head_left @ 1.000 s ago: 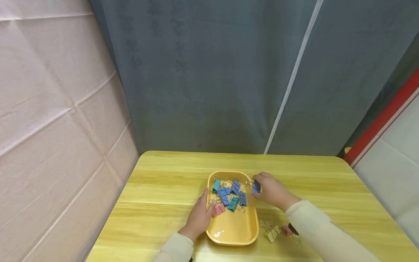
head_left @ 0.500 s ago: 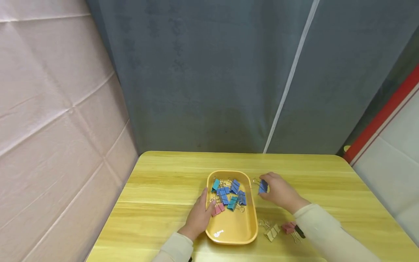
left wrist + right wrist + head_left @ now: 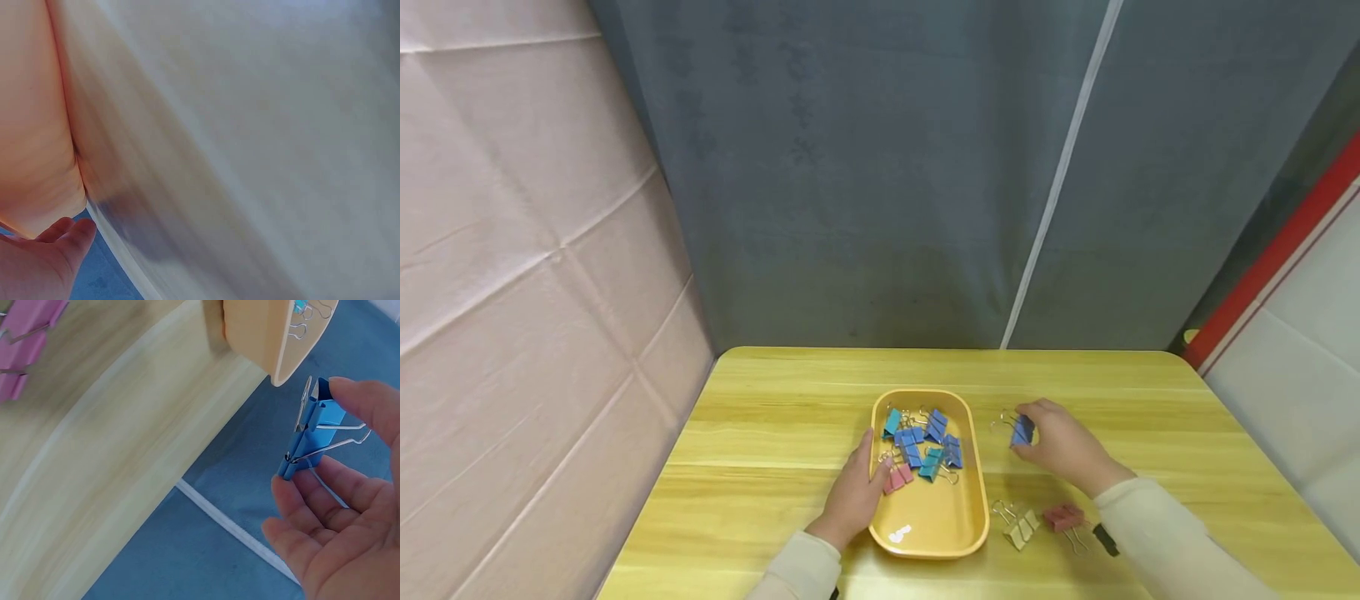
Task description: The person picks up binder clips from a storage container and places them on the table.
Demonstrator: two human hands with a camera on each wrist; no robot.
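My right hand (image 3: 1063, 446) pinches a blue binder clip (image 3: 1022, 430) between thumb and fingertips, above the table to the right of a yellow tray (image 3: 932, 525). The right wrist view shows this blue clip (image 3: 315, 425) close up, its wire handles folded out on both sides. My left hand (image 3: 852, 496) grips the tray's left wall, thumb over the rim beside a pink binder clip (image 3: 898, 478). Several blue and teal clips (image 3: 930, 464) lie in the tray's far half. From the left wrist, only part of the hand (image 3: 40, 265) shows against the tray's outside.
On the wooden table (image 3: 760, 433), right of the tray, lie a pale yellow binder clip (image 3: 1022, 528) and a dark pink one (image 3: 1063, 517). A grey-blue curtain (image 3: 865, 183) hangs behind the table, and a pale cloth-covered wall (image 3: 535, 275) stands at left.
My right hand has moved right, carrying the blue binder clip away from the tray's right rim. The left hand stays on the tray.
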